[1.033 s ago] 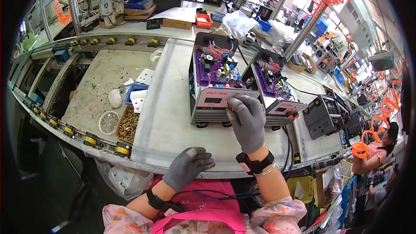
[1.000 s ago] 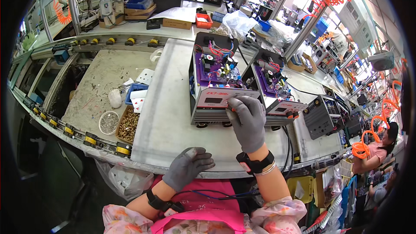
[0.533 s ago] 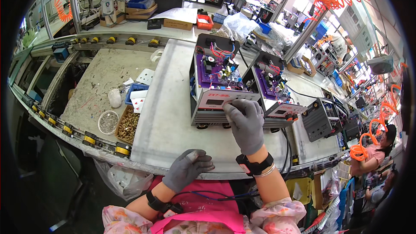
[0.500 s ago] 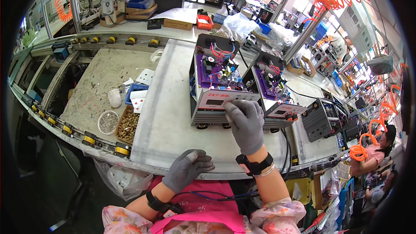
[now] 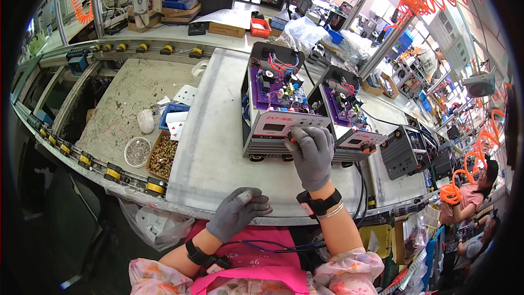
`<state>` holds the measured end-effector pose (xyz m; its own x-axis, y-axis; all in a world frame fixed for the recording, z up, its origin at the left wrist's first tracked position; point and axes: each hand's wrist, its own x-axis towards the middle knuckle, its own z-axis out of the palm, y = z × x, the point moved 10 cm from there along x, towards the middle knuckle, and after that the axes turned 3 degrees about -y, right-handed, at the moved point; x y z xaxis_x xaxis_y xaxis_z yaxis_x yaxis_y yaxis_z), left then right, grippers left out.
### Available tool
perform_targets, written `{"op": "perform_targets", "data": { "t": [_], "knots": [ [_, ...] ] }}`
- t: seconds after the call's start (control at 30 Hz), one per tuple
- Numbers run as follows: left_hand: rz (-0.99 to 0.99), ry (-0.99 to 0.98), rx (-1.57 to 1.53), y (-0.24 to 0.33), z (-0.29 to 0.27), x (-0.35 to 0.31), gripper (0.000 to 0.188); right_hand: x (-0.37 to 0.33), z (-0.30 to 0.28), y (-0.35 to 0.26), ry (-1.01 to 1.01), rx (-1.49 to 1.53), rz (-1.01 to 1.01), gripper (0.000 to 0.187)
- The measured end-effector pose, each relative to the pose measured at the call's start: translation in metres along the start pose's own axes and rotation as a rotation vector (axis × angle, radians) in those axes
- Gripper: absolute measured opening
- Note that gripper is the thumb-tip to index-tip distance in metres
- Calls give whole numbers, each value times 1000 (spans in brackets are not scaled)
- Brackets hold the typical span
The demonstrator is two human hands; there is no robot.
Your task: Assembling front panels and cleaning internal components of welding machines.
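Note:
A welding-machine-like unit (image 5: pixel 256 142) stands on the white board, its cover off, a purple circuit board (image 5: pixel 271 86) and coloured wires showing inside. My gloved right hand (image 5: pixel 312 155) is at its pale front panel, thumb and fingers pinched on a small orange-red knob (image 5: pixel 292 137) that they partly hide. My gloved left hand (image 5: pixel 238 214) hovers over the board's near edge, fingers loosely bent and apart from the thumb, with nothing seen in it. A second, similar unit (image 5: pixel 349 114) stands close on the right, with orange-red knobs (image 5: pixel 368 148) on its panel.
Left of the board (image 5: pixel 210 169) are a box of small brass-coloured parts (image 5: pixel 162 155), a round white tub (image 5: pixel 137 152) and a blue bin (image 5: pixel 173 110). Black cables (image 5: pixel 361 191) hang at the right. Another dark unit (image 5: pixel 405 152) stands further right; people work beyond it.
The orange-red knob now shows between my right fingertips, and my right hand has shifted only slightly at the panel. My left hand has hardly moved.

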<state>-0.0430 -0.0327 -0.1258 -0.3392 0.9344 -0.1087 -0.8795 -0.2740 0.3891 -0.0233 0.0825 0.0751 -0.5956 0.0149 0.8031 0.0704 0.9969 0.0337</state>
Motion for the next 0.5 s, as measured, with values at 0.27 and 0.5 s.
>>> {"op": "perform_targets", "data": {
  "t": [0.27, 0.5],
  "knots": [
    [-4, 0, 9, 1, 3, -1, 25, -2, 3, -3, 18, -45, -31, 29],
    [-2, -6, -4, -1, 2, -1, 25, -2, 6, -3, 82, -98, -47, 26]
  ]
}}
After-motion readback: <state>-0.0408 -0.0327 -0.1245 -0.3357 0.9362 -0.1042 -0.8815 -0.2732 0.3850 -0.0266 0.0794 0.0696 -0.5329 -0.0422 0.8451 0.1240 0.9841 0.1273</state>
